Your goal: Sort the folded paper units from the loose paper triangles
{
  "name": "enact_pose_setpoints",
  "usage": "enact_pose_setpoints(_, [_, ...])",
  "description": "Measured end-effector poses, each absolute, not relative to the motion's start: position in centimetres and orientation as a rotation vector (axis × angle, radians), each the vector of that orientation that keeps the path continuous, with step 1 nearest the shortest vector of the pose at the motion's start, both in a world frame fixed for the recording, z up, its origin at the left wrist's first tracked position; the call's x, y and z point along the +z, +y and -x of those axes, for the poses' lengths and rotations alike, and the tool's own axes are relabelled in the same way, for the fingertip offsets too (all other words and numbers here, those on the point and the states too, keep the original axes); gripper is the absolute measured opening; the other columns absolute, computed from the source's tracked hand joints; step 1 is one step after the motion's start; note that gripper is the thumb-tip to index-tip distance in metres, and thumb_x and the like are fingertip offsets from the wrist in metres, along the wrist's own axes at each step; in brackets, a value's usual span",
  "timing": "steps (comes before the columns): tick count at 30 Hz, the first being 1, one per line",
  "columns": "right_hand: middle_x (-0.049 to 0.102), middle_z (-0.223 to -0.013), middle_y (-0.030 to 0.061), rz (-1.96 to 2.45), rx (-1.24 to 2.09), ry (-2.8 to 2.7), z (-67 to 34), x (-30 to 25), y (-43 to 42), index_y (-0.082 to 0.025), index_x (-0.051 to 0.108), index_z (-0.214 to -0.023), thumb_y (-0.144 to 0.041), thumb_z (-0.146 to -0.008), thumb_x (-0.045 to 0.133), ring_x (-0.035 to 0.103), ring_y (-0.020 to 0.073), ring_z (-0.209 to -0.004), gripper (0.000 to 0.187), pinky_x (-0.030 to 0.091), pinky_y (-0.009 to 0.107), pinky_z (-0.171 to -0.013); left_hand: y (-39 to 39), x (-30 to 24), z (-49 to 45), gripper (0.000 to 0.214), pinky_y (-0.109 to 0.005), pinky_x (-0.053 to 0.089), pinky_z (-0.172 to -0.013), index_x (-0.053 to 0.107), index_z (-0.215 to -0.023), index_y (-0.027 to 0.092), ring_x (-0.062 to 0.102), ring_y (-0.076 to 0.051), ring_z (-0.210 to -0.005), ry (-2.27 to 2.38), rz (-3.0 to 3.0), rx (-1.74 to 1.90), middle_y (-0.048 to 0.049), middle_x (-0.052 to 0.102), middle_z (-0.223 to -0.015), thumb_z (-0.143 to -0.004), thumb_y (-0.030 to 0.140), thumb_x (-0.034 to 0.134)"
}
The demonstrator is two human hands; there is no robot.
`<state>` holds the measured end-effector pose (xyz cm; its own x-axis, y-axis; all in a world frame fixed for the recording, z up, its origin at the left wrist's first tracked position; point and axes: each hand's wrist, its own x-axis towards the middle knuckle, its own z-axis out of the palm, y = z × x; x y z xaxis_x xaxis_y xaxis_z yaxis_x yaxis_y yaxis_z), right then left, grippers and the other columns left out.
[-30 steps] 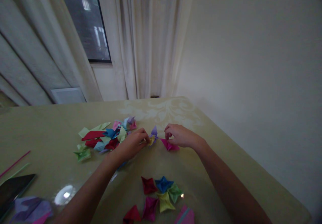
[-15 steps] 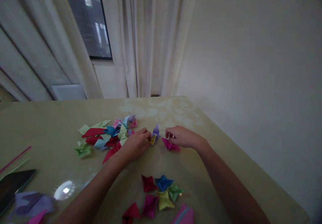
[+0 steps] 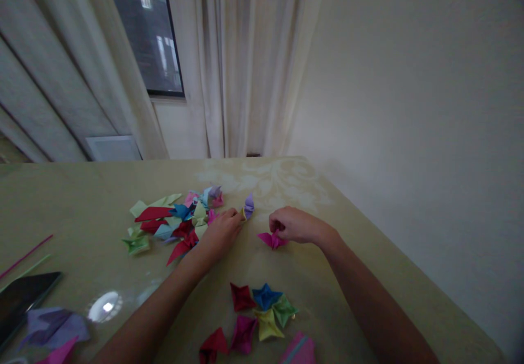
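Observation:
My left hand (image 3: pixel 220 234) is closed in a pinch on a small purple folded paper piece (image 3: pixel 248 206) with a bit of yellow at its base. My right hand (image 3: pixel 291 225) is closed on a magenta folded paper piece (image 3: pixel 270 239) that touches the yellow-green table (image 3: pixel 82 211). The two pieces are a short way apart. A pile of coloured folded papers (image 3: pixel 176 220) lies just left of my left hand.
A cluster of joined paper pieces (image 3: pixel 262 309) in red, blue, green, yellow and magenta lies near me. More pieces (image 3: pixel 298 350) sit at the bottom edge. A dark tablet (image 3: pixel 20 301), purple paper (image 3: pixel 53 326) and thin straws (image 3: pixel 27 256) are at the left. Curtains and a window stand behind.
The purple and magenta pieces, close together before, have come apart. My left hand drew the purple piece slightly left and up; my right hand stayed with the magenta one.

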<state>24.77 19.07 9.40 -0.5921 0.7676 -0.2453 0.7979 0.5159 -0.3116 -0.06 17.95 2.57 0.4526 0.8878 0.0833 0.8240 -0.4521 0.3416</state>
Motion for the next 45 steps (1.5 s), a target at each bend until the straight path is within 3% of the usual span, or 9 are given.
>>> enact_pose_setpoints(7, [0.073, -0.081, 0.0045, -1.405, -0.438, 2.692, -24.2, 9.5, 18.4, -0.019, 0.073, -0.086, -0.021, -0.082, 0.072, 0.060, 0.0172, -0.070, 0.005, 0.032, 0.026, -0.059, 18.6, 4.5, 1.5, 0.013, -0.035, 0.050, -0.090, 0.067, -0.096, 0.019, 0.068, -0.024, -0.099, 1.328, -2.365, 0.616, -0.0091, 0.072, -0.102, -0.097, 0.017, 0.055])
enact_pose_setpoints(15, [0.073, -0.081, 0.0027, -1.409, -0.612, 2.603, -24.6, 10.6, 17.9, -0.019, 0.073, -0.094, -0.031, -0.075, 0.083, 0.062, 0.0177, -0.070, 0.024, 0.033, 0.025, -0.057, 18.0, 5.4, 1.4, 0.024, -0.036, 0.054, -0.085, 0.052, -0.110, 0.024, 0.070, -0.023, -0.099, 1.151, -2.228, 0.852, -0.0061, 0.072, -0.109, -0.090, 0.014, 0.062])
enact_pose_setpoints(21, [0.071, -0.085, 0.0016, -1.561, -0.839, 2.994, -24.3, 12.0, 17.6, -0.019, 0.065, -0.106, -0.041, -0.094, 0.073, 0.064, 0.0165, -0.073, 0.026, 0.044, 0.025, -0.065, 17.1, 6.1, 0.7, 0.027, -0.034, 0.054, -0.090, 0.051, -0.115, 0.025, 0.069, -0.021, -0.104, 1.020, -2.278, 0.887, -0.0045, 0.070, -0.113, -0.093, 0.012, 0.059])
enact_pose_setpoints(25, [0.072, -0.097, 0.0026, -1.470, -1.002, 3.175, -23.2, 12.0, 17.2, -0.020, 0.066, -0.106, -0.030, -0.096, 0.071, 0.066, 0.0152, -0.078, 0.015, 0.049, 0.026, -0.071, 16.6, 6.6, 0.0, 0.019, -0.033, 0.055, -0.088, 0.054, -0.113, 0.024, 0.069, -0.019, -0.100, 0.948, -2.242, 0.937, -0.0034, 0.070, -0.109, -0.096, 0.016, 0.060])
enact_pose_setpoints(27, [0.073, -0.092, 0.0017, -1.395, -1.013, 3.194, -23.0, 11.8, 17.3, -0.020, 0.069, -0.098, -0.023, -0.096, 0.069, 0.067, 0.0150, -0.078, 0.004, 0.048, 0.025, -0.073, 16.5, 6.7, -0.3, 0.018, -0.033, 0.056, -0.090, 0.055, -0.113, 0.024, 0.070, -0.018, -0.100, 0.901, -2.174, 0.969, -0.0038, 0.071, -0.109, -0.096, 0.019, 0.061])
enact_pose_setpoints(33, [0.070, -0.079, -0.0010, -1.415, -0.975, 3.127, -23.8, 11.9, 17.4, -0.018, 0.070, -0.092, -0.013, -0.093, 0.066, 0.063, 0.0135, -0.071, 0.006, 0.044, 0.024, -0.069, 17.8, 5.1, 0.2, 0.026, -0.038, 0.058, -0.095, 0.052, -0.128, 0.021, 0.071, -0.020, -0.108, 0.964, -2.078, 1.029, -0.0108, 0.070, -0.123, -0.102, 0.024, 0.051])
enact_pose_setpoints(36, [0.069, -0.078, -0.0014, -1.304, -0.963, 3.037, -23.5, 12.5, 16.1, -0.017, 0.070, -0.093, -0.010, -0.091, 0.066, 0.062, 0.0126, -0.069, 0.009, 0.041, 0.023, -0.067, 18.3, 3.3, 0.7, 0.036, -0.049, 0.048, -0.112, 0.053, -0.136, 0.020, 0.062, -0.027, -0.131, 1.244, -2.345, 0.909, -0.0156, 0.065, -0.140, -0.102, 0.016, 0.042])
enact_pose_setpoints(39, [0.071, -0.084, 0.0007, -1.129, -0.828, 2.970, -22.0, 12.3, 14.3, -0.017, 0.070, -0.092, -0.008, -0.087, 0.067, 0.061, 0.0136, -0.073, 0.011, 0.039, 0.023, -0.067, 18.2, 1.6, 0.8, 0.046, -0.058, 0.034, -0.120, 0.053, -0.144, 0.021, 0.048, -0.035, -0.145, 1.484, -2.624, 0.614, -0.0170, 0.054, -0.156, -0.099, 0.015, 0.049])
enact_pose_setpoints(45, [0.073, -0.088, 0.0034, -0.984, -0.593, 2.765, -19.1, 9.7, 12.1, -0.019, 0.072, -0.097, -0.013, -0.088, 0.068, 0.060, 0.0170, -0.074, 0.011, 0.031, 0.026, -0.060, 18.0, 1.2, 0.5, 0.025, -0.046, 0.044, -0.107, 0.067, -0.121, 0.019, 0.066, -0.030, -0.117, 1.452, -2.697, 0.355, -0.0126, 0.073, -0.124, -0.099, 0.020, 0.055])
